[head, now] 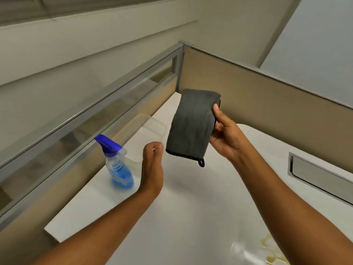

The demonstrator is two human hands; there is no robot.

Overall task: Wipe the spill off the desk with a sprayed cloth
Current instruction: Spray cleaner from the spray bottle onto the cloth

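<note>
The cloth (193, 125), dark grey and folded, with a small black loop at its lower corner, is held up in the air by the right hand (226, 137), well above the desk (191, 207). The thumb presses on the front near the right edge and the other fingers are behind, so this hand is clamped on the cloth. The left hand (152, 167) is empty, fingers loosely curled and apart, palm turned towards the cloth, and it hovers between the cloth and the spray bottle (116, 161).

The bottle stands upright on the desk just beside the left hand, not touched. It has a blue trigger head and blue liquid approx. half way up. Behind it is a clear plastic box (152, 131), close to the glass partition (95, 111).

Step in hand, as I judge: preparing the cloth, i.e. before spraying. I cannot tell if the cloth is already wet; no damp patch is visible. The next move probably calls for the left hand to take the bottle by the neck, turn the nozzle to the flat face of the cloth and pull the trigger, while the right hand keeps the cloth open and away from the body.

The spill (271, 247) seems to be the yellowish marks at the bottom right w/ a shiny glare next to it. It is partly cut off by the frame edge and partly behind the right forearm, so its full extent is not clear. The label on the bottle is too blurred to read. A metal slot (321, 178) is set in the desk at the right.
</note>
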